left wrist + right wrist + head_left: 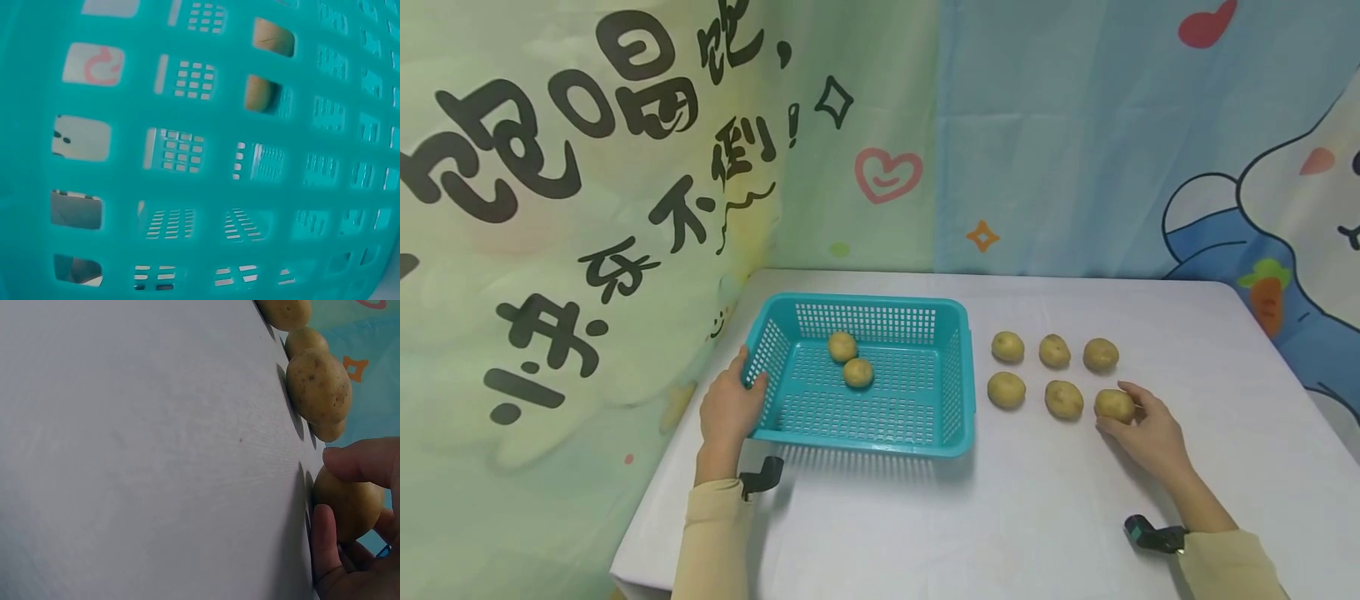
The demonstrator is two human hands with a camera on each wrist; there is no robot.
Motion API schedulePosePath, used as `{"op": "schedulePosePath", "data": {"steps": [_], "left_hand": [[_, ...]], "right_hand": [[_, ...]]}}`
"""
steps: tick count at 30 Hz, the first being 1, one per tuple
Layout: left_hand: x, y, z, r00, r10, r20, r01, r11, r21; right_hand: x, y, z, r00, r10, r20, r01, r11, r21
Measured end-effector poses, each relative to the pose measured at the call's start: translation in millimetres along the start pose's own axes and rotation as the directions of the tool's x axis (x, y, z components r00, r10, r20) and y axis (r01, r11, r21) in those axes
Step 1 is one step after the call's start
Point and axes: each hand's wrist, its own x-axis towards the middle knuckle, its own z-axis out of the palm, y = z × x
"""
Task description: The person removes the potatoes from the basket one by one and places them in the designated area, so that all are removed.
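Note:
A turquoise plastic basket [861, 445] with a perforated floor and sides sits on the table's left half. My left hand [728, 408] grips its left rim, thumb over the edge. Inside lie two potatoes [858, 373] close together; the left wrist view catches them through the holes of the basket wall [212, 119]. To the right, my right hand [1152, 437] holds a potato [1114, 406] between thumb and fingers, at the near right end of two rows. In the right wrist view, thumb and fingertips curve round this potato [350, 503], low against the tabletop.
Several more potatoes [1064, 400] lie in two rows between the basket and my right hand. A white cloth covers the table [940, 525]. Behind it hangs a printed curtain [1045, 150], with another patterned drape [587, 333] along the left side.

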Motion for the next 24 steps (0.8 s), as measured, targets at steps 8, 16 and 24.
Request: {"op": "schedulePosePath", "data": {"steps": [8, 16, 24], "left_hand": [[-0.2, 0.4, -0.6, 1.0, -0.006, -0.001, 0.006, 1.0, -0.007], [0.6, -1.2, 0.1, 1.0, 0.0, -0.002, 0.0, 1.0, -0.009], [1.4, -2.2, -0.9, 1.0, 0.014, -0.004, -0.014, 1.0, -0.012]], "right_hand": [[-2.5, 2, -1, 1.0, 0.002, 0.007, -0.002, 1.0, -0.001], [-9.5, 2, -4, 0.999, 0.035, 0.024, -0.036, 0.999, 0.023], [-14.2, 5, -11, 0.999, 0.043, 0.019, -0.044, 0.997, 0.059]]}}
